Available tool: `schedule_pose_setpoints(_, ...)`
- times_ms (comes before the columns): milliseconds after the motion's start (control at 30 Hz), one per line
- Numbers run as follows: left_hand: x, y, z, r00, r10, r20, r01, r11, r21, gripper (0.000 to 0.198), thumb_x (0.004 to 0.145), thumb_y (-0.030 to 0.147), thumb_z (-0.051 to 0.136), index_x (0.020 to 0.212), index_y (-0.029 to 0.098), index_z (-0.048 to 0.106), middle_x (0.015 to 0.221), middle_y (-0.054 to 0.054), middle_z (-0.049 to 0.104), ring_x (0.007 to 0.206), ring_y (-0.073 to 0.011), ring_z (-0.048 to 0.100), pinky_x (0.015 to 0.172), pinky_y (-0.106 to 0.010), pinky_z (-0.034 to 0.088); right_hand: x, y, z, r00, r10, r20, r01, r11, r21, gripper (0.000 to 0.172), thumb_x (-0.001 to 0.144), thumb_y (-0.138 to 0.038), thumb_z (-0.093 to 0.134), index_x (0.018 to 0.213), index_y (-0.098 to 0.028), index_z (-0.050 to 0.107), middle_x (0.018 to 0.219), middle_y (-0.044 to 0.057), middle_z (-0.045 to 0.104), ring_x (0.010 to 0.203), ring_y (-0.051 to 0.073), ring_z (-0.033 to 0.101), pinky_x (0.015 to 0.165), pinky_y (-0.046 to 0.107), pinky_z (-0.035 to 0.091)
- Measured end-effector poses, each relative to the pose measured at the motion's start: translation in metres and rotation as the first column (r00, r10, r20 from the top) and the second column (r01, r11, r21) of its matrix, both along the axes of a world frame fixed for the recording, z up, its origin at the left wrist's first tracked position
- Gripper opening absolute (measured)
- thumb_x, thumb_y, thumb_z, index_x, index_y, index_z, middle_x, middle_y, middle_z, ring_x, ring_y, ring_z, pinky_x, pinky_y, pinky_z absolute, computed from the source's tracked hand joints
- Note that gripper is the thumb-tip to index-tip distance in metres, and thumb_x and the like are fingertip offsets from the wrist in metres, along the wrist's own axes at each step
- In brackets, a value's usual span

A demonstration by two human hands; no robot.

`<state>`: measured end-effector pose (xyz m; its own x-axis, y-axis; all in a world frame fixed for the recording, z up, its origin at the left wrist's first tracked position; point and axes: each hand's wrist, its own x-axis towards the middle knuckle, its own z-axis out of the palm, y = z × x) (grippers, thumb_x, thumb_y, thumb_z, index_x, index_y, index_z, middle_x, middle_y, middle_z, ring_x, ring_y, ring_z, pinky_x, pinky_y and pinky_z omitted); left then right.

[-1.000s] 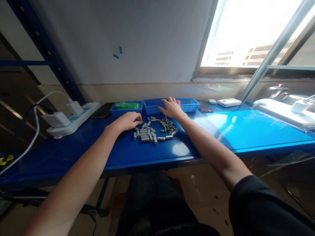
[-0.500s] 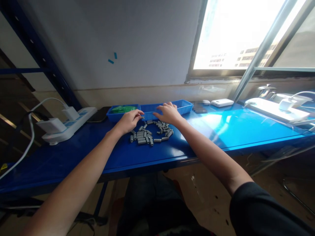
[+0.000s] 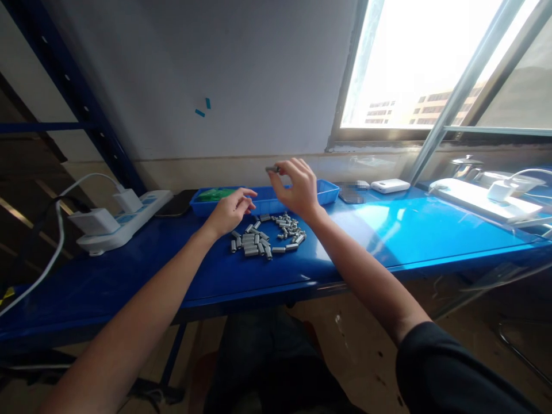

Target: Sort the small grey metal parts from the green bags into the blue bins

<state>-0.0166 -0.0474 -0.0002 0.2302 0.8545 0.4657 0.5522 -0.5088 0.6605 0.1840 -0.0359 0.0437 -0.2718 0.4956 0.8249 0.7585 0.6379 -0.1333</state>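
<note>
Between its thumb and fingers, my right hand (image 3: 297, 187) pinches a small grey metal piece (image 3: 272, 169), raised above the blue bin (image 3: 267, 205). My left hand (image 3: 230, 210) hovers at the bin's front side with its fingers apart and nothing visible between them. Below both hands, a pile of grey metal cylinders (image 3: 250, 241) lies on the blue table (image 3: 207, 276). Smaller metal pieces (image 3: 288, 221) sit at the right of the pile. A green bag (image 3: 213, 194) lies in the left part of the bin.
A white power strip (image 3: 125, 221) with plugged-in adapters and a dark phone (image 3: 176, 203) are at the left. On the right are another phone (image 3: 352, 194), a white box (image 3: 390, 185), a second power strip (image 3: 474, 198) and a metal pot (image 3: 463, 165).
My right hand has risen and now holds a metal piece. The small piece earlier at my left fingertips no longer shows there, and those fingers have spread.
</note>
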Motion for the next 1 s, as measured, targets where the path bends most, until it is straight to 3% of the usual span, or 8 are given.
schedule_pose_setpoints(133, -0.015, 0.014, -0.015, 0.889, 0.025, -0.458, -0.032, 0.999, -0.009, 0.035, 0.085, 0.032, 0.046, 0.114, 0.025, 0.065, 0.1, -0.007, 0.059, 0.092, -0.0226, 0.06, 0.088, -0.035, 0.046, 0.006, 0.029, -0.008, 0.976, -0.208, 0.069, 0.216, 0.967, -0.134, 0.035, 0.095, -0.038, 0.04, 0.113, -0.018, 0.062, 0.108, 0.013, 0.062, 0.108, 0.029, 0.049, 0.092, 0.042, 0.036)
schedule_pose_setpoints(333, -0.025, 0.02, -0.018, 0.838, 0.103, -0.536, -0.146, 0.989, -0.039, 0.028, 0.074, 0.045, 0.06, 0.09, 0.023, 0.069, 0.094, -0.006, 0.06, 0.082, -0.0223, 0.059, 0.077, -0.034, 0.048, 0.0, 0.028, -0.035, 0.972, -0.068, 0.227, 0.126, 0.96, -0.25, 0.035, 0.091, -0.039, 0.048, 0.116, -0.018, 0.061, 0.111, 0.012, 0.063, 0.11, 0.029, 0.049, 0.091, 0.042, 0.036)
schedule_pose_setpoints(533, -0.014, 0.01, -0.005, 1.0, 0.017, -0.023, -0.021, 0.98, -0.196, 0.051, 0.067, 0.063, 0.065, 0.088, 0.016, 0.065, 0.083, -0.006, 0.068, 0.078, -0.0212, 0.062, 0.074, -0.033, 0.049, -0.021, 0.009, -0.04, 0.929, 0.277, 0.245, -0.196, 0.931, -0.309, 0.032, 0.088, -0.035, 0.055, 0.116, -0.021, 0.059, 0.104, 0.005, 0.065, 0.099, 0.021, 0.056, 0.085, 0.032, 0.04)
schedule_pose_setpoints(667, -0.003, 0.002, 0.004, 0.952, 0.053, 0.302, 0.006, 0.982, -0.19, 0.061, 0.058, 0.065, 0.073, 0.09, 0.014, 0.062, 0.086, -0.006, 0.068, 0.078, -0.0181, 0.062, 0.073, -0.03, 0.049, -0.026, 0.004, -0.04, 0.939, 0.323, 0.119, -0.285, 0.922, -0.261, 0.027, 0.089, -0.028, 0.053, 0.114, -0.017, 0.057, 0.097, 0.005, 0.066, 0.094, 0.018, 0.058, 0.085, 0.028, 0.041)
schedule_pose_setpoints(800, 0.0, -0.003, 0.009, 0.914, 0.052, 0.402, 0.025, 0.983, -0.184, 0.061, 0.064, 0.063, 0.071, 0.099, 0.015, 0.057, 0.083, -0.005, 0.068, 0.076, -0.0171, 0.063, 0.073, -0.03, 0.049, -0.024, -0.006, -0.025, 0.958, 0.28, 0.053, -0.274, 0.956, -0.11, 0.023, 0.096, -0.028, 0.041, 0.103, -0.018, 0.06, 0.098, 0.006, 0.064, 0.095, 0.016, 0.056, 0.088, 0.028, 0.041)
schedule_pose_setpoints(867, -0.002, -0.003, 0.008, 0.957, 0.105, 0.271, -0.052, 0.979, -0.197, 0.057, 0.067, 0.062, 0.068, 0.101, 0.017, 0.058, 0.082, -0.006, 0.069, 0.076, -0.0189, 0.064, 0.071, -0.03, 0.049, -0.018, -0.005, -0.014, 0.98, 0.197, 0.021, -0.196, 0.98, -0.015, 0.03, 0.098, -0.028, 0.033, 0.105, -0.018, 0.061, 0.103, 0.008, 0.062, 0.101, 0.018, 0.053, 0.091, 0.032, 0.04)
schedule_pose_setpoints(933, -0.006, -0.001, 0.007, 0.981, 0.193, -0.024, -0.194, 0.961, -0.197, 0.049, 0.064, 0.058, 0.071, 0.092, 0.018, 0.063, 0.079, -0.005, 0.07, 0.073, -0.0211, 0.064, 0.067, -0.03, 0.047, -0.01, 0.004, -0.006, 0.997, 0.071, -0.014, -0.071, 0.998, 0.003, 0.034, 0.099, -0.026, 0.029, 0.11, -0.018, 0.06, 0.107, 0.01, 0.06, 0.105, 0.021, 0.051, 0.093, 0.037, 0.039)
schedule_pose_setpoints(1000, -0.011, 0.002, 0.005, 0.915, 0.212, -0.343, -0.294, 0.932, -0.21, 0.038, 0.061, 0.052, 0.072, 0.081, 0.02, 0.068, 0.076, -0.005, 0.07, 0.071, -0.0228, 0.064, 0.063, -0.029, 0.045, -0.001, 0.017, -0.006, 0.999, -0.044, 0.022, 0.046, 0.996, -0.077, 0.031, 0.097, -0.026, 0.034, 0.11, -0.017, 0.061, 0.109, 0.011, 0.059, 0.106, 0.025, 0.05, 0.092, 0.041, 0.039)
